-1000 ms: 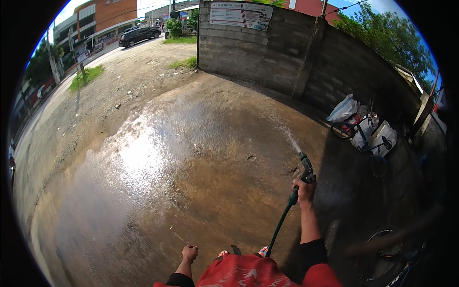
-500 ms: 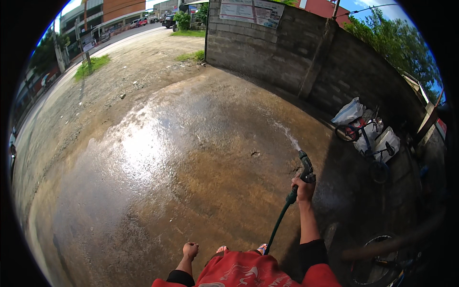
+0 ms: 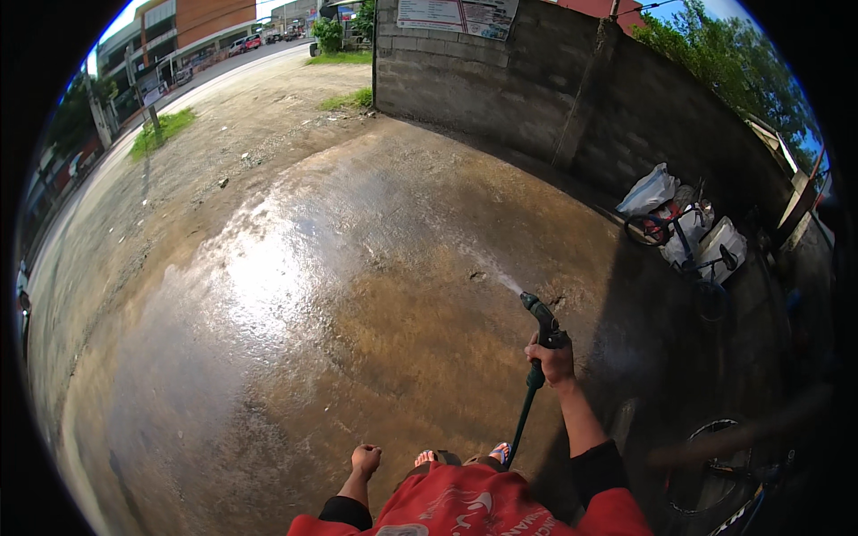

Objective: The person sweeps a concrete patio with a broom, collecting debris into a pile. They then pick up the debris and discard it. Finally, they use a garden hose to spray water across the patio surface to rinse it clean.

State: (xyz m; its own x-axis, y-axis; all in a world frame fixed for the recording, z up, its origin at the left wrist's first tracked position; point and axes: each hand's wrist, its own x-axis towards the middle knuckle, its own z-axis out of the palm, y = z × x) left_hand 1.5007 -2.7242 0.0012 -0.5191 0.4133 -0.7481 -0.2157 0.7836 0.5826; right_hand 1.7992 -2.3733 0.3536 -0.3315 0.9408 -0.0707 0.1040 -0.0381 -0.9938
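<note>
My right hand is wrapped round the grip of a dark green hose spray nozzle. The nozzle points forward and to the left, and a stream of water shoots from its tip toward the wet concrete ground. From the grip a green hose runs down past my foot. My left hand hangs low beside my red shirt, its fingers curled in; nothing shows in them.
A block wall bounds the far right. Against it lie white sacks and a small bicycle. Another bicycle wheel stands in shade at the lower right. Gravel stretches to a road at the upper left.
My right hand has swung the nozzle to the left, and the water stream now points further left. My left hand has shifted slightly right and up in the picture.
</note>
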